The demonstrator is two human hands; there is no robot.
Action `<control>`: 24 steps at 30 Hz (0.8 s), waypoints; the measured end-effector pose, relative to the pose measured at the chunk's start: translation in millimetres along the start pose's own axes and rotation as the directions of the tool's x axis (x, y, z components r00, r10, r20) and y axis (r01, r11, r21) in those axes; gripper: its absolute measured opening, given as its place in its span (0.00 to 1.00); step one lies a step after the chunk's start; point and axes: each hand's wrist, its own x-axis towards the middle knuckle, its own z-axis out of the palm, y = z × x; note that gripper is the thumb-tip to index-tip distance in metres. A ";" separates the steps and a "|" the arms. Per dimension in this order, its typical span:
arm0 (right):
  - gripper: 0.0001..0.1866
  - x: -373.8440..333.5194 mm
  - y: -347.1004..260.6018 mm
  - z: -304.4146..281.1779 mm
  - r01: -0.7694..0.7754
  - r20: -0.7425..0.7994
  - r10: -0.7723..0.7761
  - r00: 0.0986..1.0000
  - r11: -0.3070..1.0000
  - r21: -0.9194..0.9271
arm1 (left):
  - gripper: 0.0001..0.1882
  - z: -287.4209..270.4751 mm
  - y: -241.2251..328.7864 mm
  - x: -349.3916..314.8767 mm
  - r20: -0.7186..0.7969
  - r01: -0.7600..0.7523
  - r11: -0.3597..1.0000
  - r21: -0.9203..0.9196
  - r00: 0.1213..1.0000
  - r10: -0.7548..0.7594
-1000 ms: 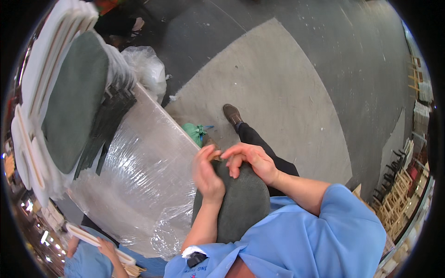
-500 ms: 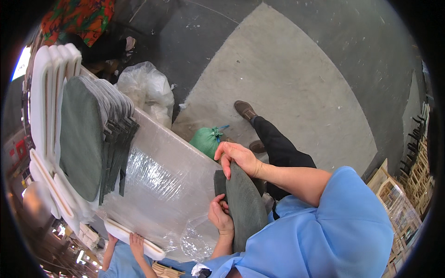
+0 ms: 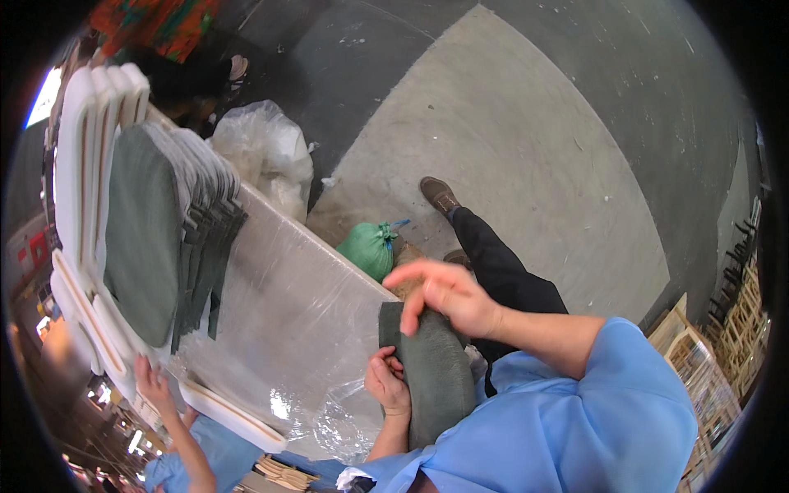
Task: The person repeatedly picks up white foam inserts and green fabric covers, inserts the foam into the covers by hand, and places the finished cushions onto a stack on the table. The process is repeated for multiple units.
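Green cover [image 3: 440,386] at the tabletop's [image 3: 308,329] right edge.
From afar I see the left hand [image 3: 389,384] hold its flap [image 3: 389,320] in curled fingers; the right hand [image 3: 459,298] arches blurred fingers over its upper end, whether gripping I cannot tell.

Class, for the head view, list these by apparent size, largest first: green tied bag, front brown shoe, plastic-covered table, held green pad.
1. Plastic-covered table
2. Held green pad
3. Green tied bag
4. Front brown shoe

The pad probably sits nearer the camera.
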 end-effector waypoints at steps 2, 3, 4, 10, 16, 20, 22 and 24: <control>0.25 6.0 1.8 8.0 0.038 0.017 -0.037 0.999 0.998 -0.041 | 0.24 0.9 1.6 0.4 0.004 0.017 1.000 -0.008 1.000 -0.017; 0.25 9.2 4.4 8.1 0.008 0.019 -0.008 1.000 0.999 -0.034 | 0.24 0.8 1.7 -0.3 0.005 0.012 1.000 -0.010 1.000 -0.012; 0.26 11.5 8.5 6.1 -0.021 0.024 0.022 0.999 0.999 -0.028 | 0.23 1.5 1.5 -0.5 0.004 0.006 1.000 -0.013 1.000 -0.006; 0.22 34.6 20.5 4.9 -0.137 0.030 0.141 0.989 0.985 -0.106 | 0.21 5.3 1.8 4.5 -0.001 -0.113 0.992 0.055 0.994 0.114; 0.27 47.3 62.6 -9.2 -0.298 0.094 0.289 0.953 0.949 0.101 | 0.20 4.9 3.0 1.7 -0.031 -0.182 0.977 0.114 0.982 0.186; 0.27 49.0 73.6 -9.6 -0.375 0.090 0.365 0.927 0.911 0.171 | 0.20 0.1 1.6 2.0 0.032 -0.114 0.987 0.111 0.993 0.112; 0.23 50.0 66.1 -10.6 -0.402 0.098 0.392 0.915 0.909 0.113 | 0.18 -17.3 1.5 12.9 0.166 0.034 0.997 0.075 0.985 -0.046; 0.21 46.2 53.2 -12.6 -0.412 0.055 0.414 0.909 0.910 -0.044 | 0.17 -53.6 -2.8 -6.8 0.102 0.002 0.990 -0.141 0.995 0.012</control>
